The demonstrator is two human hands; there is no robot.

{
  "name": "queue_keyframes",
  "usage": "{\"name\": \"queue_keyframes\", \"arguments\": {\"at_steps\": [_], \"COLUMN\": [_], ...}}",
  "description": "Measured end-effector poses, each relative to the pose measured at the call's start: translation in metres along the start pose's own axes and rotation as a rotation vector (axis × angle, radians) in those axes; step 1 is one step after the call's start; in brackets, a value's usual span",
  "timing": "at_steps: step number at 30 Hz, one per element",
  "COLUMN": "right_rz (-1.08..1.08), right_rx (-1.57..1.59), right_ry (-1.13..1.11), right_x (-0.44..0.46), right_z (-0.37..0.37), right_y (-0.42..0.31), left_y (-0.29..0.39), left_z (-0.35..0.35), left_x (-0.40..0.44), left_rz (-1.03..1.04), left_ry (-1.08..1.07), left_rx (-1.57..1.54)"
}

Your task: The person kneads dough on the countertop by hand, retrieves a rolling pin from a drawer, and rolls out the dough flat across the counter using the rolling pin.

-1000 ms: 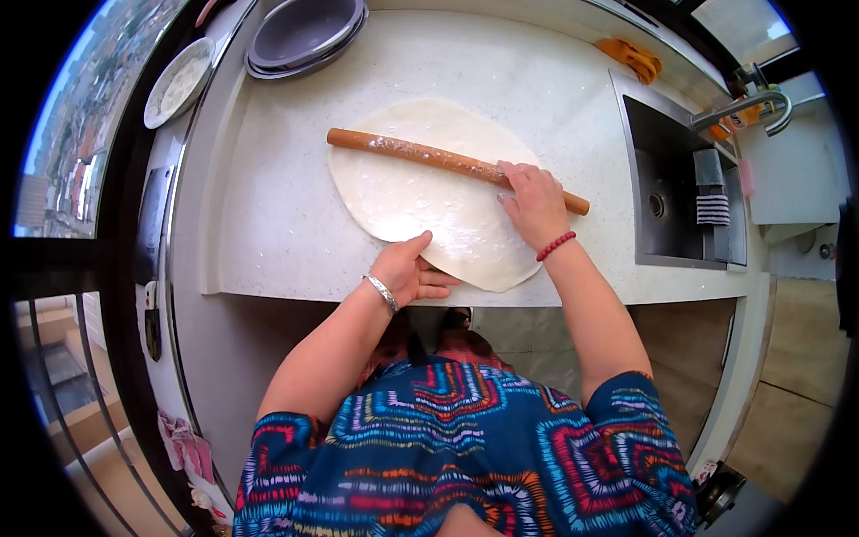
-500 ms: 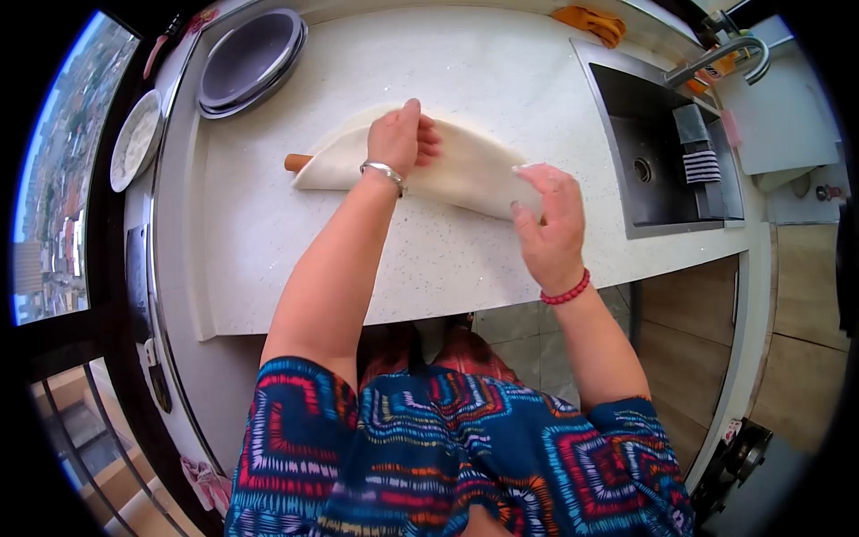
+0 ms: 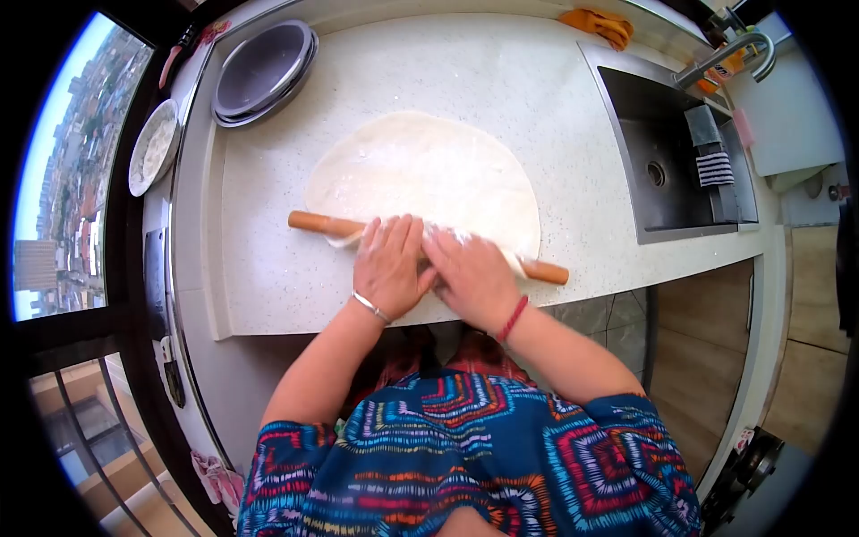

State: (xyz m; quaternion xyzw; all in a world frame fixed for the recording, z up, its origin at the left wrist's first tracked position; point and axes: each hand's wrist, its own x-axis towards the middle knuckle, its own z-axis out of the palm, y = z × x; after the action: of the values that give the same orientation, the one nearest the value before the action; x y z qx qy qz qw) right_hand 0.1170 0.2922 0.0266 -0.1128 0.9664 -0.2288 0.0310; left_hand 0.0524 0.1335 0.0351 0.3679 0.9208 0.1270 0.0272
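A wide, thin sheet of dough lies spread on the counter, dusted with flour in places. Along its near edge runs a wooden rolling pin, its two ends sticking out at either side and a strip of dough around its middle. My left hand is laid over the pin left of centre, fingers together and curved on it. Close beside it, my right hand grips the same stretch, slightly blurred. The thumbs nearly meet. Both palms hide the pin's middle part.
Grey bowls are stacked at the back left. A white bowl of flour stands on the left ledge. An orange cloth lies at the back, near the steel sink and its tap. The counter's front edge is close to my wrists.
The dough was folded over the pin; it now lies spread out flat. The pin is nearer to me, and my hands have come together on it from apart.
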Motion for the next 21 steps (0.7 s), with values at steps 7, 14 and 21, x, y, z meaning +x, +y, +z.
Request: {"name": "queue_keyframes", "arguments": {"at_steps": [7, 14, 21], "right_rz": [0.021, -0.020, -0.022], "right_rx": [-0.308, -0.130, -0.236], "right_ry": [0.229, 0.069, 0.026], "right_x": [0.022, -0.011, -0.014], "right_z": [-0.007, -0.007, -0.018], "right_y": [0.019, 0.014, 0.016], "left_y": [-0.013, 0.015, 0.021], "left_z": [0.015, 0.004, 0.015], "left_x": [0.039, -0.003, 0.000], "left_rz": [0.018, 0.118, 0.097], "left_ry": [0.114, -0.143, -0.063], "left_rx": [0.026, 0.026, 0.010]}}
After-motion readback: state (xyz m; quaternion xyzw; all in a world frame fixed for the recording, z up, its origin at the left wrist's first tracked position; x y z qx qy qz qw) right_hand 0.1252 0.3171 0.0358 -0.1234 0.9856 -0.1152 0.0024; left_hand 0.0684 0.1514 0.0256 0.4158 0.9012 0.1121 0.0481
